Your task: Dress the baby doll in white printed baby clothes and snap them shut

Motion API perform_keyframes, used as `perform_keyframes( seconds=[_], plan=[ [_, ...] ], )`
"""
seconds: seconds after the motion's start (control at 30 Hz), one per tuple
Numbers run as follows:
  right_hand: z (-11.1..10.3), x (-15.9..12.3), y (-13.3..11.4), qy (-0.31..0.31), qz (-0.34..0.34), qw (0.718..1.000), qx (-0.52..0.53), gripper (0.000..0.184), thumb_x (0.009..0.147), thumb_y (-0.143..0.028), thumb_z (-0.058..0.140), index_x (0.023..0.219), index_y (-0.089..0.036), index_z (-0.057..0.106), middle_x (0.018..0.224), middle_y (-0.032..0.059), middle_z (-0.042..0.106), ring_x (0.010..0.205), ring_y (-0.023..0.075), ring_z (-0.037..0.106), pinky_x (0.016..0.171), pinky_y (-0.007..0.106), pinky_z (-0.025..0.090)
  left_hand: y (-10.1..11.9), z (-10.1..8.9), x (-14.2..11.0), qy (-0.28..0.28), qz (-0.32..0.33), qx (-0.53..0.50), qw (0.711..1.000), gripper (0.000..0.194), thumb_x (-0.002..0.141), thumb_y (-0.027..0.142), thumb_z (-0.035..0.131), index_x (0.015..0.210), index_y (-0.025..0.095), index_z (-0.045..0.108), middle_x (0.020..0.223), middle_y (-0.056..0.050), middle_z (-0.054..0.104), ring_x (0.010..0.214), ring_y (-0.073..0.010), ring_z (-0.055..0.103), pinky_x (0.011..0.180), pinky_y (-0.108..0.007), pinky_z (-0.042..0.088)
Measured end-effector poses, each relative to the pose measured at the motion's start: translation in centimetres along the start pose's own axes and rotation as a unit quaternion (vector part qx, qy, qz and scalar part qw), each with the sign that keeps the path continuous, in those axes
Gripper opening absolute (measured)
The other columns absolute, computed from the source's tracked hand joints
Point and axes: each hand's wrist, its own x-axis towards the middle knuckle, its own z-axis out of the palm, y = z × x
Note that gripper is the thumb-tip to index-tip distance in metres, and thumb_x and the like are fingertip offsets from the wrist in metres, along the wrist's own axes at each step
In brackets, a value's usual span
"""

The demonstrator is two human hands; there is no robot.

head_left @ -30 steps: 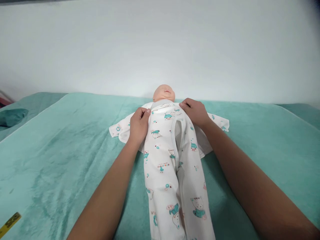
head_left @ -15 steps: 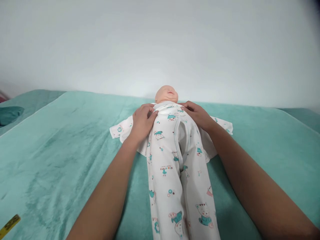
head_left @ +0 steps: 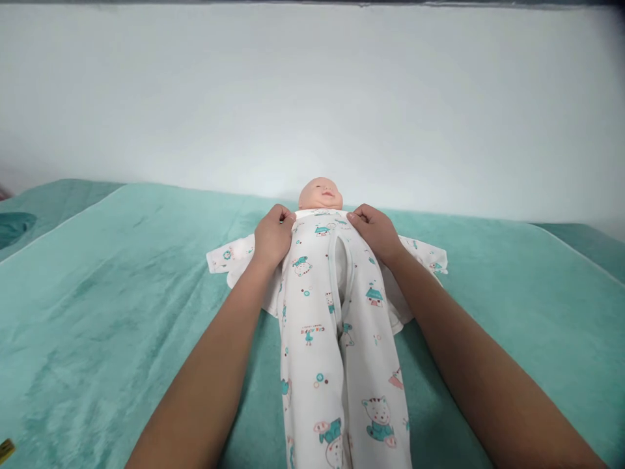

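Note:
A baby doll (head_left: 319, 193) lies on its back, its bald head toward the wall. White baby pants (head_left: 312, 299) with cat and house prints lie over its front, the waist up at the chest and an oval opening at the crotch. Beneath them is a matching printed shirt (head_left: 227, 255), its sleeves spread to both sides. At the left of the waistband, my left hand (head_left: 274, 236) is closed, pinching the cloth's edge. My right hand (head_left: 375, 231) pinches the right side of the waistband the same way. Whether the doll's legs are inside the pants is hidden.
A teal plush cover (head_left: 122, 312) spreads under everything, with a pale wall (head_left: 312, 98) behind it. Something yellow and black (head_left: 6, 449) shows at the lower left corner. A darker teal item (head_left: 15, 228) lies at the far left.
My fingers have gone from lying along the pants' sides to pinching the waistband at both corners. The view has tilted up slightly, and the doll's face shows more.

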Motion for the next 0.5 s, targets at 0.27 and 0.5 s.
perform_keyframes(
  seconds=[0.27,0.5],
  plan=[
    [0.5,1.3,-0.1,0.000,0.007,1.000,-0.025,0.023,0.085,-0.037,0.051,0.068,-0.023,0.045,0.066,-0.0022,0.050,0.064,0.0159,0.041,0.064,0.031,0.031,-0.6,1.1,0.4,0.032,0.009,0.070,0.997,0.013,0.091,0.029,0.045,0.080,0.023,0.047,0.081,-0.002,0.063,0.076,-0.0199,0.055,0.071,-0.032,0.037],
    [0.4,1.4,0.0,-0.013,0.013,0.999,-0.027,0.023,0.086,-0.038,0.051,0.070,-0.023,0.045,0.069,-0.0022,0.051,0.066,0.0161,0.042,0.064,0.031,0.032,-0.7,1.2,0.4,0.023,0.018,0.063,0.998,0.007,0.089,0.029,0.050,0.093,0.025,0.055,0.099,-0.001,0.068,0.085,-0.0200,0.061,0.077,-0.033,0.042]
  ],
)
